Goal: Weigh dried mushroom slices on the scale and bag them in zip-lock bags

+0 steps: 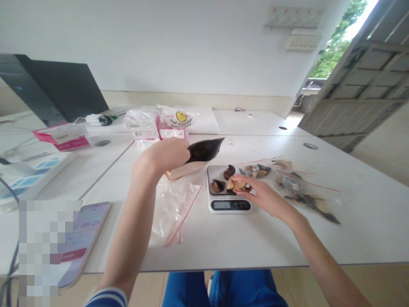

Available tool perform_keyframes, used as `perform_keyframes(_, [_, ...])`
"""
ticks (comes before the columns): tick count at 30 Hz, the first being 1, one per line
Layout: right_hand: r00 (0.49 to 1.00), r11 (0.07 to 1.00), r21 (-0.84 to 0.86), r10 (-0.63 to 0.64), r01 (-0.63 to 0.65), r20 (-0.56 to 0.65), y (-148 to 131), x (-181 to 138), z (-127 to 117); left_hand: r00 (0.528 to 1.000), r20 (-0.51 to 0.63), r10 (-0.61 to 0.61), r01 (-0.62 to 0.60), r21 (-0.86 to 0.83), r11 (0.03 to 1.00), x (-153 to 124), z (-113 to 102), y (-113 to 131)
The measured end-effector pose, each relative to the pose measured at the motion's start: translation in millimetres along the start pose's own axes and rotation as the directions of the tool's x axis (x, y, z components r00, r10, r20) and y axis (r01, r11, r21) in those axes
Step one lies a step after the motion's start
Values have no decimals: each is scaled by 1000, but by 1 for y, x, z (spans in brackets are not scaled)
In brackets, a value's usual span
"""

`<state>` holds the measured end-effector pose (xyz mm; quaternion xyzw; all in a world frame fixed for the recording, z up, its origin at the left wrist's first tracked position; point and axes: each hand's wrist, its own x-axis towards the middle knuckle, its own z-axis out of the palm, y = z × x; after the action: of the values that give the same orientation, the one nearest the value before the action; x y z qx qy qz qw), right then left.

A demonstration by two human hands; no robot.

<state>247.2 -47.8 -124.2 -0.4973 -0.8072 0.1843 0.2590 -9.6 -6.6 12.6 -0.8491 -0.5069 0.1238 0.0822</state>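
Observation:
My left hand point(168, 155) is closed on the rim of a pouch point(188, 170), tan outside and dark inside, which gapes toward the right. What the pouch contains is too dark to make out. On a small white digital scale point(212, 207) lie dark brown, glossy curled pieces point(218, 185) with lighter patches. My right hand point(257, 190) pinches a rough tan-brown piece point(235, 184) at the right side of the scale's plate. Its fingertips partly cover that piece. Clear zip bags point(174, 209) with red seal lines lie flat below the pouch.
Filled zip bags point(295, 185) of similar brown pieces lie right of the scale. Pink-and-white packs point(145, 123) stand behind the pouch. A phone point(91, 230), power strip point(41, 175) and black computer case point(64, 87) are at left. The table's front edge is near my legs.

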Motion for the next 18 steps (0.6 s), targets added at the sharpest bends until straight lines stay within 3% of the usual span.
perform_keyframes(6, [998,998,-56,-42,39,-54,5,-4,-8,998,-14,54,-54,44,998,0,2,-1])
perform_keyframes(10, [994,998,-42,38,-42,-105,-5,4,-22,1000,-3,17,-17,14,1000,0,2,-1])
perform_keyframes(13, [995,998,-24,58,-60,-85,-17,23,-23,1000,-9,-29,29,-48,998,-1,1,1])
perform_keyframes(18, [999,997,-59,-41,42,20,-26,68,-2,1000,-2,-28,28,-60,998,-2,-1,3])
